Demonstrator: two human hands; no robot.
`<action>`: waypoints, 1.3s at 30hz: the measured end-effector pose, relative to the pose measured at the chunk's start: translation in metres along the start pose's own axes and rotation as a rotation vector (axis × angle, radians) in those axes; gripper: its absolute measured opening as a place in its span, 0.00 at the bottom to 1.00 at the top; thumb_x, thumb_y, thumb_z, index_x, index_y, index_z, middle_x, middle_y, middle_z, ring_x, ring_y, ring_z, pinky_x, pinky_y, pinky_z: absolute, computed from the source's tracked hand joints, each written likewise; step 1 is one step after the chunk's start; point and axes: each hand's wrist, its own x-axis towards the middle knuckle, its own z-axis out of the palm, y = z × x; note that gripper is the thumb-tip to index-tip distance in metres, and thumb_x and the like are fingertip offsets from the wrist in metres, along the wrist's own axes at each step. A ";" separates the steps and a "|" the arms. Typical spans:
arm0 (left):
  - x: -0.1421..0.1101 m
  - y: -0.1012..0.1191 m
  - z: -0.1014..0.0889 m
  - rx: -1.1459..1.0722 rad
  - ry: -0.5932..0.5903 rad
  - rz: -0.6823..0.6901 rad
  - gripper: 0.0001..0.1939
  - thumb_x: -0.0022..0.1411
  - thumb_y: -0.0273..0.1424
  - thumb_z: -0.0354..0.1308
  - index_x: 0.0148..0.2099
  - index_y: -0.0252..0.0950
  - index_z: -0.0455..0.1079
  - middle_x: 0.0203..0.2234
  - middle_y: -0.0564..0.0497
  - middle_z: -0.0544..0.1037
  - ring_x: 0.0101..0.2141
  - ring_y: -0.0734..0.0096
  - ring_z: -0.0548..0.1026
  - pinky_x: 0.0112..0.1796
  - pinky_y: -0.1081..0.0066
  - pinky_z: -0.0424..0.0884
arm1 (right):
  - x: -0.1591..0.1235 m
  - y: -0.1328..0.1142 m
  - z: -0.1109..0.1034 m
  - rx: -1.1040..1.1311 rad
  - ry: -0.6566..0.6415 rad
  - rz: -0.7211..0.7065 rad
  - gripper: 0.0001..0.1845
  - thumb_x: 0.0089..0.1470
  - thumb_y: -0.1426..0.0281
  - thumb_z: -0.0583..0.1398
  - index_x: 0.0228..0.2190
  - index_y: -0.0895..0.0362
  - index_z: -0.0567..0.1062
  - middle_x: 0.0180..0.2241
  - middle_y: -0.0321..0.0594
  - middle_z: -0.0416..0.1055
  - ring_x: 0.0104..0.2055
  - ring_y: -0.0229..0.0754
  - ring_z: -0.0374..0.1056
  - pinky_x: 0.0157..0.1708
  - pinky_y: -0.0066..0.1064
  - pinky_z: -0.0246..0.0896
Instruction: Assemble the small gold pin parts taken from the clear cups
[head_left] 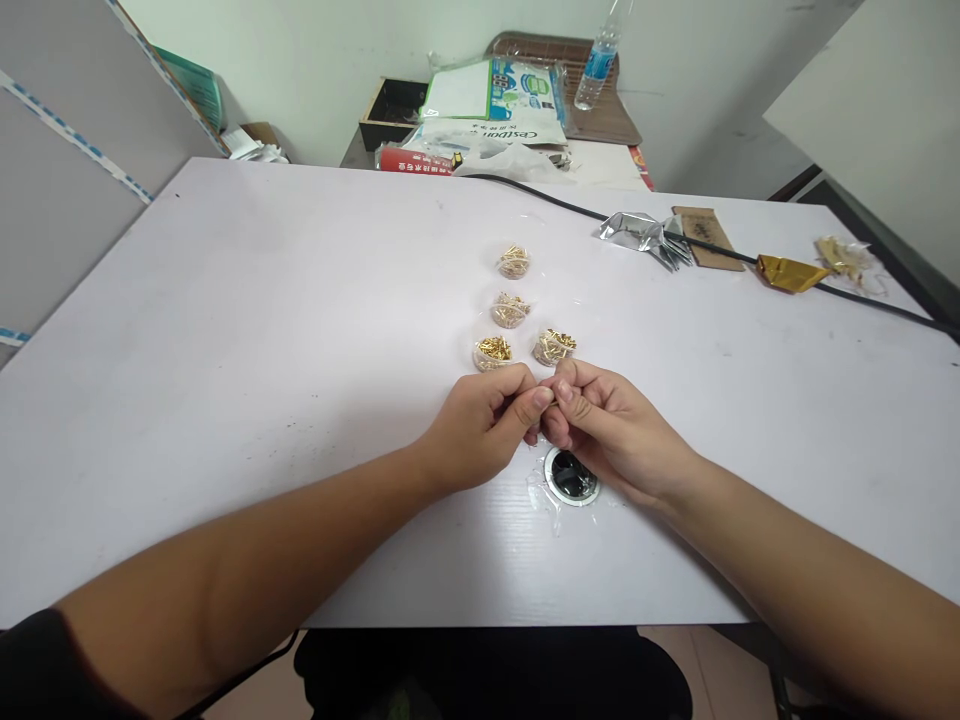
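Your left hand (487, 425) and right hand (615, 425) meet fingertip to fingertip, both pinching a tiny gold-coloured piece (554, 403), largely hidden. Below your right hand, a round black disc (572, 476) lies on the white table (225, 350). Beyond your fingers stand four small cups of gold pieces (555, 347).

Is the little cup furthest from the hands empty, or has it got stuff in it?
Not empty: the clear cup has gold-coloured pieces heaped inside it.
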 end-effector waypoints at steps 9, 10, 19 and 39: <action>0.000 0.001 0.001 -0.017 0.028 0.024 0.15 0.68 0.32 0.54 0.28 0.34 0.60 0.24 0.48 0.80 0.24 0.79 0.71 0.27 0.78 0.69 | 0.001 0.006 0.000 0.043 0.008 -0.030 0.15 0.57 0.62 0.67 0.26 0.56 0.71 0.18 0.31 0.68 0.28 0.35 0.67 0.34 0.30 0.64; 0.000 0.001 0.001 -0.016 0.031 0.023 0.15 0.68 0.32 0.54 0.28 0.34 0.60 0.24 0.48 0.80 0.24 0.79 0.71 0.27 0.78 0.69 | 0.001 0.006 0.000 0.050 0.006 -0.028 0.14 0.57 0.63 0.67 0.26 0.56 0.71 0.19 0.31 0.69 0.28 0.35 0.68 0.35 0.30 0.65; 0.000 0.000 0.002 -0.001 0.032 0.014 0.15 0.69 0.33 0.53 0.28 0.35 0.60 0.24 0.48 0.80 0.24 0.78 0.71 0.28 0.76 0.70 | 0.001 0.007 0.000 0.044 0.040 -0.027 0.15 0.55 0.62 0.68 0.26 0.56 0.71 0.18 0.31 0.68 0.26 0.36 0.66 0.35 0.33 0.66; 0.000 0.002 0.003 0.022 0.078 0.035 0.17 0.68 0.35 0.55 0.27 0.35 0.61 0.23 0.50 0.79 0.24 0.77 0.71 0.29 0.76 0.70 | 0.000 0.013 0.009 0.035 0.176 -0.052 0.17 0.52 0.60 0.69 0.26 0.56 0.69 0.17 0.30 0.66 0.23 0.33 0.59 0.30 0.26 0.62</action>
